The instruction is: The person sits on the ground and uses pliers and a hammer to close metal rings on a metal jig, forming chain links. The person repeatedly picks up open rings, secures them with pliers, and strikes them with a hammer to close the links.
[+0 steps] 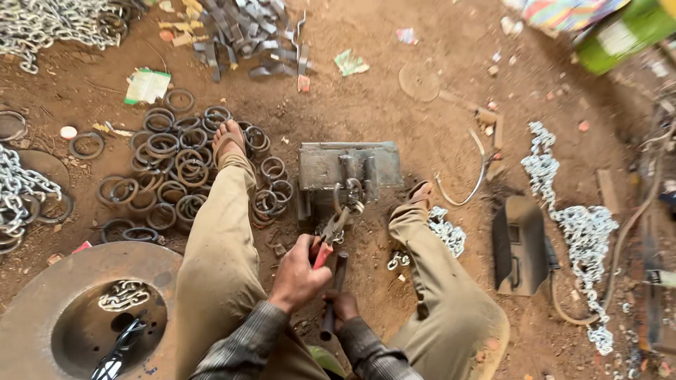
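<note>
Landmark: the grey metal jig block (348, 169) on the dirt floor, between the person's two feet.
Left hand: the left hand (299, 274) sits just below the block, fingers wrapped tight around the red-handled pliers (329, 236).
Pliers axis: the pliers run from the left hand up and to the right, nose toward the block's lower edge.
Chain link: a bright chain link (352, 208) hangs at the block's lower edge by the upright pins; the pliers' nose meets it, though whether the nose bites it cannot be told.
Right hand: the right hand (343, 306) lies lower than the left, farther from the block, curled shut around a dark metal bar (334, 292).
Bar axis: the bar stands nearly straight up the frame, its top end pointing at the block, just right of the pliers' handles.
Nearer hand: the left, by way of the pliers.
Beside the block: dark steel rings (176, 169) piled to its left; a loose silver chain (443, 236) to its lower right, by the right leg.
</note>
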